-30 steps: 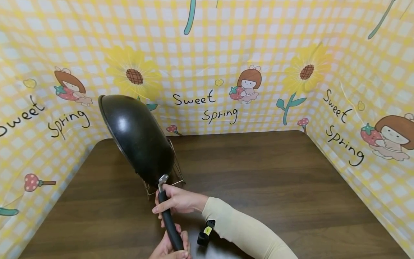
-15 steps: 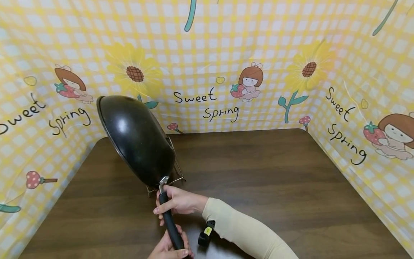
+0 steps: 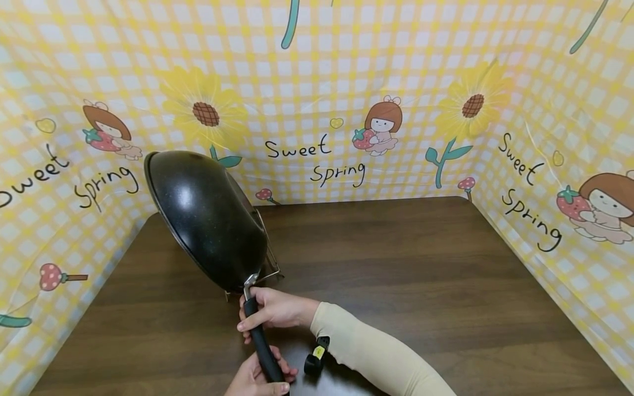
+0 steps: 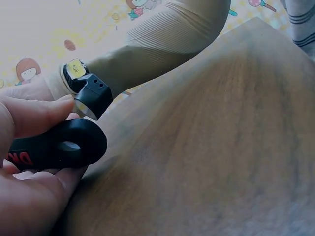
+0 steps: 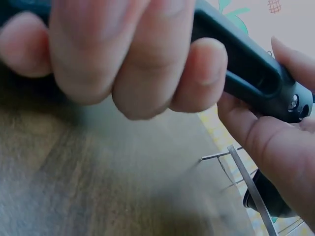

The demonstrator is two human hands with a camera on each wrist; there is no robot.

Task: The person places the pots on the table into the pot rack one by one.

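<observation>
A black wok is tilted on its side in the head view, its rounded outside towards me and its rim to the left. Close to the wok's body, my right hand grips the black handle, thumb across it. My left hand holds the handle's far end. In the left wrist view the thumb lies above the looped handle end and the fingers lie beneath. Behind the wok stands a wire rack, mostly hidden; whether the two touch, I cannot tell.
A dark brown wooden table lies beneath. Yellow-checked cloth rises behind it and along both sides. A black wrist camera hangs under the right sleeve, beside the left hand.
The wok has sunk slightly and shifted a little left, its top edge now lower in the head view. Both hands have stayed on the handle; the left hand's fingertips reach slightly further right.
</observation>
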